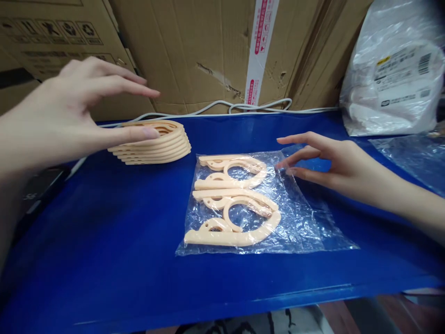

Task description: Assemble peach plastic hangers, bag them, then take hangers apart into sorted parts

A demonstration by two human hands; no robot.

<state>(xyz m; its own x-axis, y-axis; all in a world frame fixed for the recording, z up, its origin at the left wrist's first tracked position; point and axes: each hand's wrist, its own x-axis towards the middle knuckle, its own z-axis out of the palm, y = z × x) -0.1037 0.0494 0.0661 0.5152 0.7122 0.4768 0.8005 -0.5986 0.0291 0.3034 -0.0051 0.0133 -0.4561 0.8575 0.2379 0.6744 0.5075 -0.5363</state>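
Two beige folding hangers (239,237), folded up, lie flat one below the other inside a clear plastic bag (295,227) on the blue surface. My right hand (323,162) is at the bag's upper right side, fingers apart and slightly curled; whether a fingertip touches the film I cannot tell. More folded hangers of the same kind form a neat stack (160,147) at the back left. Over that stack hovers my left hand (86,102), thumb and fingers spread wide, holding nothing. Its thumb covers part of the stack's top.
Cardboard boxes (194,51) stand along the back, with a white cable (208,109) in front of them. A clear bag with a white label (396,74) is at the back right, near more clear film (410,157). A dark object (45,185) lies at the left.
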